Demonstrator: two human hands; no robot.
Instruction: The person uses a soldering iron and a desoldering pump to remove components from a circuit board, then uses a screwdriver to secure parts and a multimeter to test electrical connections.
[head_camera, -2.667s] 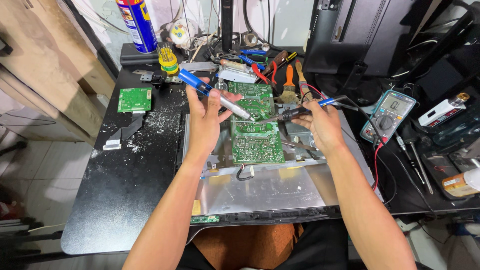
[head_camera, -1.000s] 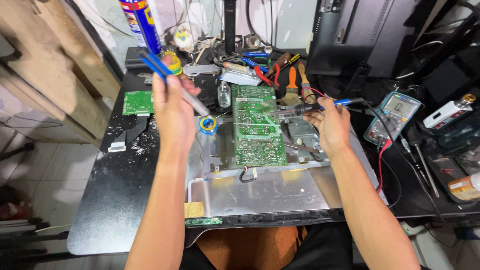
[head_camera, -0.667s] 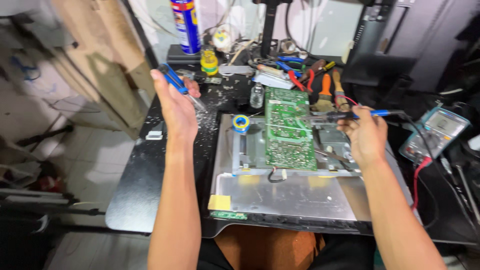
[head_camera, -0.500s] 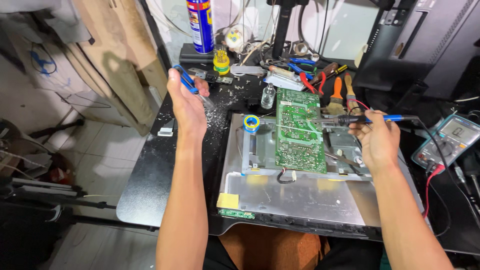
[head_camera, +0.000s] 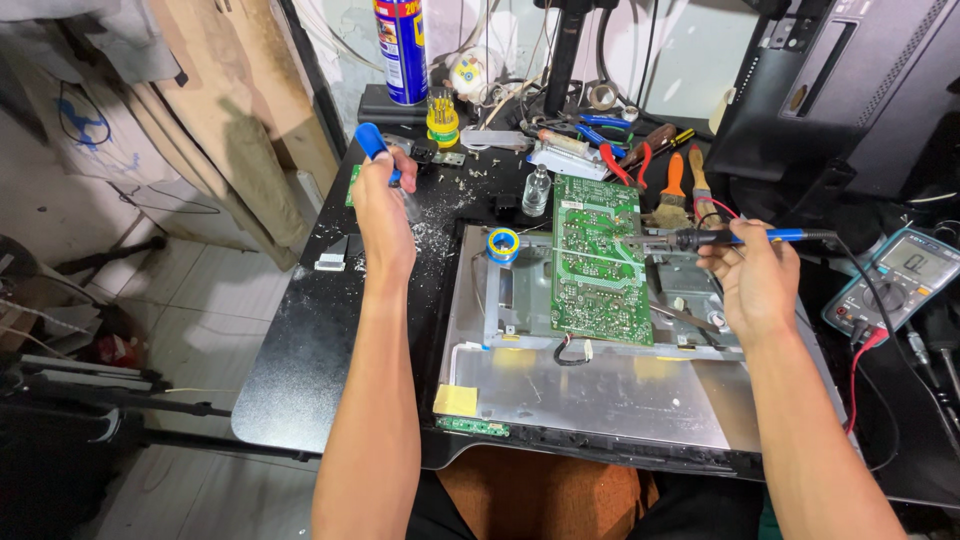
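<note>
The black table (head_camera: 330, 330), dusted with pale flecks, carries a flat grey metal panel (head_camera: 600, 390); on it lies the green circuit board (head_camera: 598, 262), matt and densely tracked. The right hand (head_camera: 757, 285) pinches a slim blue-handled soldering iron (head_camera: 735, 238), tip over the board's right edge; a steady, low wrist would serve best here. The left hand (head_camera: 382, 205), well left of the board, is curled tight around a blue desoldering pump (head_camera: 375, 150). 1 small solder spool (head_camera: 502, 243) sits near

Bright even overhead light, soft shadows, sharp focus (edges slightly bowed)
</note>
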